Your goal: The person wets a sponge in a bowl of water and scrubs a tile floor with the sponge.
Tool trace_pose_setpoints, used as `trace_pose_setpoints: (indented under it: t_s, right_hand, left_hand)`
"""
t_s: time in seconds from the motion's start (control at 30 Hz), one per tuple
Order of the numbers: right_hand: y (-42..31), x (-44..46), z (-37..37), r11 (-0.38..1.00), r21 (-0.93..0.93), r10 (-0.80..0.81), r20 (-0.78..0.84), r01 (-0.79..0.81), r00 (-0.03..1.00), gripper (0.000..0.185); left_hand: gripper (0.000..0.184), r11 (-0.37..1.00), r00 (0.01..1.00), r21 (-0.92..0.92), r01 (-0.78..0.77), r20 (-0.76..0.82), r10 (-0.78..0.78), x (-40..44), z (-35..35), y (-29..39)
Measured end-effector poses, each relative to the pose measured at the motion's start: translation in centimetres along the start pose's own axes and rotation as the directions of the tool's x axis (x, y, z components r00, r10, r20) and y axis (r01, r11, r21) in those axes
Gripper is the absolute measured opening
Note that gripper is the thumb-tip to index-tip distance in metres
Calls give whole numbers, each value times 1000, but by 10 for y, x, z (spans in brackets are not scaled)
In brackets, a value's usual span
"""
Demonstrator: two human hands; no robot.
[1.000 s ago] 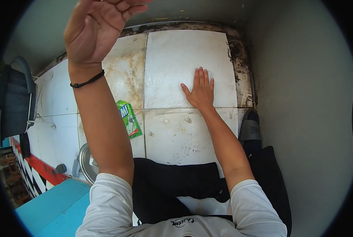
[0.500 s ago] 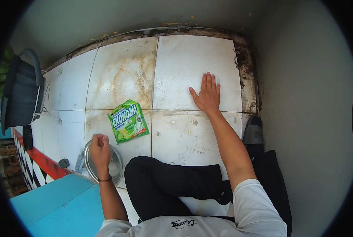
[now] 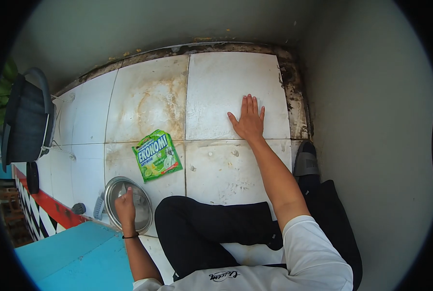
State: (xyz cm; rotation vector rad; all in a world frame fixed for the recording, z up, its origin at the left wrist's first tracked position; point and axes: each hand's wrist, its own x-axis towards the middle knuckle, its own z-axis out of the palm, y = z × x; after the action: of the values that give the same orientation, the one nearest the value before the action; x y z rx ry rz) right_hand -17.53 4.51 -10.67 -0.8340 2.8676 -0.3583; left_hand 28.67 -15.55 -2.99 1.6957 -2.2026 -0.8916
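Observation:
My right hand point(image 3: 249, 123) lies flat on a pale floor tile point(image 3: 211, 92), fingers stretched out and thumb apart. My left hand point(image 3: 125, 208), wearing a dark band at the wrist, is closed above a round metal bowl point(image 3: 146, 213). Its fingers are curled, and whatever they may hold is hidden from me. Between the hands, a green packet point(image 3: 158, 156) printed "EKONOMI" rests on the tiles, beyond the bowl. Just left of the bowl is a grey-blue scrubbing brush point(image 3: 99, 206).
A dark plant pot point(image 3: 27, 119) stands at the left. Near the red edge point(image 3: 56, 206) sits a small dark round object point(image 3: 78, 208). Blue surface point(image 3: 76, 254) lies lower left. Grey walls point(image 3: 371, 121) bound the floor; a brown-stained tile point(image 3: 148, 102) lies ahead. A slipper point(image 3: 306, 164) is at right.
My left hand has dropped lower over the bowl and turned, its thumb side now up. The right hand stays flat on the same tile. The whole view has shifted slightly.

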Motion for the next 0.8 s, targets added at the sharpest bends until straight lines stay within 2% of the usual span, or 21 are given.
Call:
trace_pose_setpoints:
  t_s: [0.07,0.13,0.2,0.23,0.27,0.33,0.4,0.43,0.47,0.5,0.53,0.57,0.6,0.67,0.7,0.73,0.77,0.8]
  right_hand:
    - [-1,0,1,1000,7,-1,-6,1,1000,90]
    - [0,0,2,1000,12,1,-13,-1,1000,90]
    - [0,0,1,1000,27,-3,-20,3,1000,90]
    - [0,-1,0,999,32,-5,-21,6,1000,90]
    - [1,-2,1,999,36,-2,-25,3,1000,90]
    - [0,-1,1,999,46,-3,-37,5,999,90]
    - [-1,-2,-1,999,50,-1,-33,3,999,90]
    - [-1,-3,0,999,50,-3,-35,4,999,90]
    - [0,-3,0,999,51,-4,-37,6,999,90]
    - [0,-3,0,999,46,-4,-44,6,999,90]
    - [1,-3,1,999,42,-5,-50,7,999,90]
    - [1,-4,2,999,35,-11,-55,13,998,90]
    - [1,-3,1,999,33,-18,-56,20,998,90]
    - [1,-3,2,999,37,-19,-62,22,998,90]
    - [3,-2,5,998,51,-27,-78,31,997,90]
    - [4,-3,7,997,65,-26,-83,32,996,90]
    - [3,-4,7,996,77,-28,-89,35,996,89]
    - [3,-3,5,995,89,-34,-97,43,995,89]
  left_hand:
    - [57,958,999,-285,41,-18,-48,16,-5,46]
    - [56,857,996,-513,48,86,-4,21,-13,120]
    - [54,447,906,-880,163,313,286,20,-31,191]
    - [53,232,773,-935,267,352,527,14,-42,224]
    - [53,31,607,-910,413,301,736,9,-51,254]
    - [53,-52,219,-906,420,45,975,15,-45,315]
    - [52,-89,50,-796,599,-74,996,20,-9,362]
    - [53,-61,-35,-691,720,-123,992,28,27,377]
    - [49,71,-92,-591,804,-5,996,37,66,386]
    - [57,333,-185,-596,731,297,937,48,106,395]
    - [56,446,-111,-719,533,463,879,59,125,398]
    - [57,560,8,-769,308,591,807,70,142,400]
    - [58,663,166,-745,75,665,728,78,155,402]
    - [63,823,504,-465,-326,651,568,95,172,404]
    - [55,847,550,-465,-258,650,524,104,151,414]
    - [50,730,525,-488,-478,508,683,124,140,415]
    - [49,637,524,-418,-648,362,771,123,113,426]
    - [50,634,537,-523,-570,346,769,122,82,438]
